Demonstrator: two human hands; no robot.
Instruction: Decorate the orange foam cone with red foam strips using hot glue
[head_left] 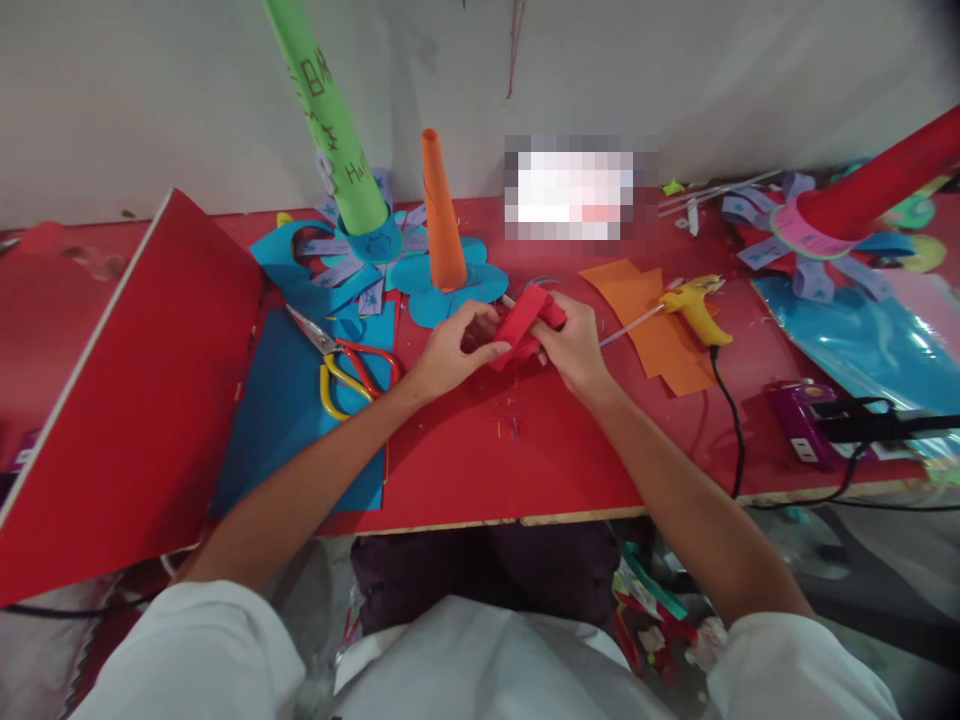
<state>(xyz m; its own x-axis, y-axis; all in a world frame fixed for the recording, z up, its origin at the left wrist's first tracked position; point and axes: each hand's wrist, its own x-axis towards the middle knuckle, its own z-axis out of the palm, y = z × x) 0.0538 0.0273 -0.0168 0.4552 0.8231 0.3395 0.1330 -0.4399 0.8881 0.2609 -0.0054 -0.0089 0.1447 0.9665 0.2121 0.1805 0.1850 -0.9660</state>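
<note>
A folded red strip [523, 318], of paper or foam sheet, is held between both hands just above the red table. My left hand [463, 350] grips its left end, thumb on the near side. On its right part, my right hand [571, 345] is closed with thumb and fingers pinching it. Behind my hands, an orange cone [444, 230] stands upright on a blue flower-shaped base [420, 302]. To the left, scissors [349, 365] with red and yellow handles lie on a blue sheet [292, 420].
A yellow glue gun [697, 308] rests on orange pieces [637, 315] at right, its cord trailing over the front edge. A purple power strip [802, 425] sits farther right. A green tube [337, 130] and red tube [885, 195] stand behind. A red panel [142, 400] rises at left.
</note>
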